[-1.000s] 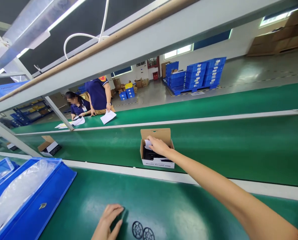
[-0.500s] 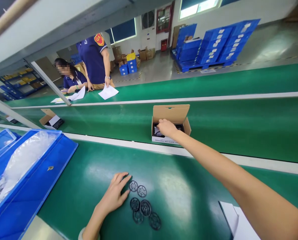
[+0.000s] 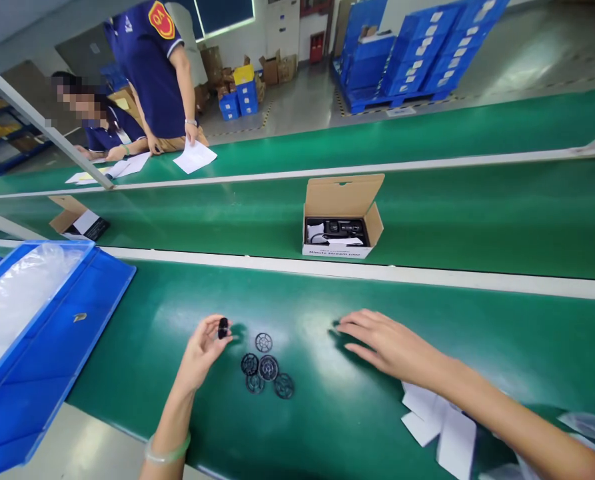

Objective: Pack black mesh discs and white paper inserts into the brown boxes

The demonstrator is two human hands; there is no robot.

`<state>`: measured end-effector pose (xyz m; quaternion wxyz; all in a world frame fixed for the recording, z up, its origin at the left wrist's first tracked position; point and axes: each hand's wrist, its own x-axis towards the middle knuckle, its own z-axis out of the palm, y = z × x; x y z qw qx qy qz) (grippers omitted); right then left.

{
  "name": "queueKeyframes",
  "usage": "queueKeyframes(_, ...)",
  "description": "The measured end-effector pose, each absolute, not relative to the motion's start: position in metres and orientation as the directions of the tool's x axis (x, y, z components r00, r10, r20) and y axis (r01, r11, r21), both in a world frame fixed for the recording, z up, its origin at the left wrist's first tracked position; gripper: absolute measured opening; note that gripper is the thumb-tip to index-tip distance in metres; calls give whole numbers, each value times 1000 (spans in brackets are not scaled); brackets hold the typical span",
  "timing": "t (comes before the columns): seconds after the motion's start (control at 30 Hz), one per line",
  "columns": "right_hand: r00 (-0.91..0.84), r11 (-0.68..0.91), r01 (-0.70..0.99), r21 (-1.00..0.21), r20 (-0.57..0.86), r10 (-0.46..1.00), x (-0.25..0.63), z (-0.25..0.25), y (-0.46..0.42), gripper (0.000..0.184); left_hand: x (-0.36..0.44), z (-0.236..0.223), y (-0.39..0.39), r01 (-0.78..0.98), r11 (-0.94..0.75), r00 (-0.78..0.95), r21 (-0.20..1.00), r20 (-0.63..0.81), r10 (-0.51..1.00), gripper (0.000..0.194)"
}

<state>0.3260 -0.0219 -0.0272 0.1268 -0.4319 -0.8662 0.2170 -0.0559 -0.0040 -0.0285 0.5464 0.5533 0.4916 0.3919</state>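
My left hand [image 3: 202, 350] pinches a small black round part [image 3: 222, 328] between thumb and fingers, just above the green table. Several black round grille discs [image 3: 266, 368] lie on the table right of it. My right hand [image 3: 387, 343] hovers low over the table with fingers stretched out and nothing in it. Beyond it, on the green conveyor belt, an open cardboard box [image 3: 340, 217] holds black items and a white slip.
A blue tray [image 3: 72, 320] with a clear plastic bag sits at the left. White paper slips [image 3: 440, 420] lie under my right forearm. A second open box [image 3: 74, 219] rides the belt far left. Two people stand with papers at the far table [image 3: 427, 133].
My right hand left the box and came back to the near table. My left hand picked a small black part up from the discs. The view tilted down.
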Motion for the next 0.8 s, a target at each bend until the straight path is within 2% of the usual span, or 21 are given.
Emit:
queueKeyframes(0.07,-513,446,763,-469,-17,858,350,-39,-49,35,-48,-20,-18,-225,207,195,952,-164,967,49)
queueKeyframes(0.1,-468,404,794,-455,-33,883,361,-44,-61,37,-41,-16,-25,-327,258,199,909,-201,959,49)
queueKeyframes(0.2,-370,310,851,-423,-64,927,388,-53,-87,43,-11,-13,-42,-399,375,196,837,-322,926,26)
queueKeyframes(0.3,-287,237,890,-389,-73,955,400,-51,-105,42,27,-21,-59,-329,476,271,815,-401,875,37)
queueKeyframes(0.37,-205,168,922,-348,-73,976,403,-50,-112,39,53,-27,-71,-227,526,364,819,-430,826,38)
queueKeyframes(0.53,-106,67,955,-289,-122,987,395,-56,-115,32,110,-29,-99,124,451,591,884,-431,681,27)
queueKeyframes(0.6,-106,60,939,-338,-119,987,388,-55,-113,18,124,-27,-104,172,444,636,879,-443,632,24)
queueKeyframes(0.67,-112,56,894,-445,-100,989,381,-49,-113,3,132,-27,-105,203,402,608,893,-437,663,23)
queueKeyframes(0.8,-149,62,692,-720,-58,987,361,-26,-118,13,138,-33,-105,302,140,486,943,-279,828,41)
